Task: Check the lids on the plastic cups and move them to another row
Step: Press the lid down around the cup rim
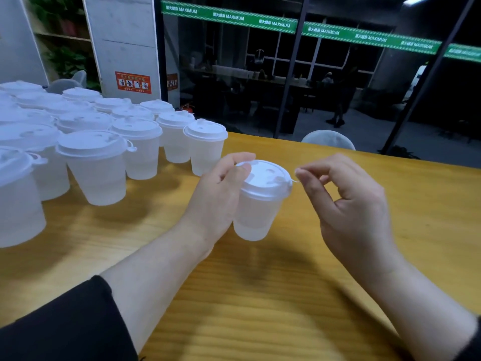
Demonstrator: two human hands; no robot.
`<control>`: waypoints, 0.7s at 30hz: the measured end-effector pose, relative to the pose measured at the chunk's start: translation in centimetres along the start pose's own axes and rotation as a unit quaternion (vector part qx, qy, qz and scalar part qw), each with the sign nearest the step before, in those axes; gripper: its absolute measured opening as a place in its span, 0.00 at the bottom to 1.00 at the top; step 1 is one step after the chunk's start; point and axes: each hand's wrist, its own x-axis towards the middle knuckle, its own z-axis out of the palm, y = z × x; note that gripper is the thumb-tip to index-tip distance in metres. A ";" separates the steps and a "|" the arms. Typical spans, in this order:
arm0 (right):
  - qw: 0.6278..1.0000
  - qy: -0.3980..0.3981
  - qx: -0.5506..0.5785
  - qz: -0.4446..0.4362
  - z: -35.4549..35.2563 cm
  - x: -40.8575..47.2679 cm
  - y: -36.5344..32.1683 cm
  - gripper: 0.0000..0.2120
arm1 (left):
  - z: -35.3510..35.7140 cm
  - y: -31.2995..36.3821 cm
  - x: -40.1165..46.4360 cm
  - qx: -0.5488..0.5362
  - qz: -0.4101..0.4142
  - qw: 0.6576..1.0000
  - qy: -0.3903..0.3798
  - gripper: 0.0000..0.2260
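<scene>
The left hand gripped one cup while the right hand fingers pinched its lid tab; many cups apparently awaited checking.

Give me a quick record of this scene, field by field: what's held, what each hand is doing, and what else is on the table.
Held item: a plastic cup with a white lid, lifted and tilted above the table
Left hand: grips the cup's side, thumb on the lid's edge
Right hand: pinches the small tab at the lid's rim
Other cups: many lidded ones, standing in rows at the left
Sleeves: dark, pushed up the forearms
</scene>
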 end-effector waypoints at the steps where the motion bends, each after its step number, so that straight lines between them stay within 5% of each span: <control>1: 1.000 0.000 -0.002 0.005 0.2 0.0 -0.3 0.06 | 0.1 0.0 0.0 0.004 0.003 1.000 -0.006 0.14; 21: 0.986 -0.148 -0.075 -0.006 -1.2 0.3 -0.4 0.14 | 0.0 -0.2 0.1 0.021 0.022 0.999 -0.032 0.12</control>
